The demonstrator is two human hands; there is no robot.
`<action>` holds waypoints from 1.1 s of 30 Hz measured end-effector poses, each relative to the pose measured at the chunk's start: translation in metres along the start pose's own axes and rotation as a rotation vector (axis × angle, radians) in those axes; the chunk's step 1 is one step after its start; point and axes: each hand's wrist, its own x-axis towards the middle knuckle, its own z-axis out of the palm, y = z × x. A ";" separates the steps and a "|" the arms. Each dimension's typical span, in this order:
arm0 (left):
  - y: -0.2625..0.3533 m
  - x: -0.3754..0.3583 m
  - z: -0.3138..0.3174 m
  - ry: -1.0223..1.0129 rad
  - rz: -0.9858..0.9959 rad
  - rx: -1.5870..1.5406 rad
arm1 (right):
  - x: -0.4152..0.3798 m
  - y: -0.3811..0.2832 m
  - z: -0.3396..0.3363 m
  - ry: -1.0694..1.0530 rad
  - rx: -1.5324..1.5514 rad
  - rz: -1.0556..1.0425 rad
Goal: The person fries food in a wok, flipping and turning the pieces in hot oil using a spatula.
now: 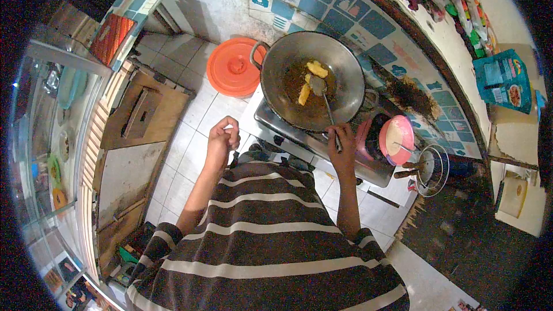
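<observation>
1. Head view: right hand [341, 147] reaches forward, fingers closed round the spatula [325, 101] handle; its blade rests among fritters [315, 69] in the wok [314, 78].
2. Left hand [222, 138] is raised, fingers curled, pinched together, apart from the wok.

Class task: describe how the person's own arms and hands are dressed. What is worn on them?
Both hands, left and right, are bare, with no gloves. The forearms are uncovered. Short sleeves of a dark brown shirt with pale horizontal stripes end around the elbows. No watch or rings can be made out.
</observation>
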 end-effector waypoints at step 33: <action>0.004 -0.008 -0.010 -0.017 0.018 0.021 | -0.007 -0.010 0.001 0.074 0.183 0.186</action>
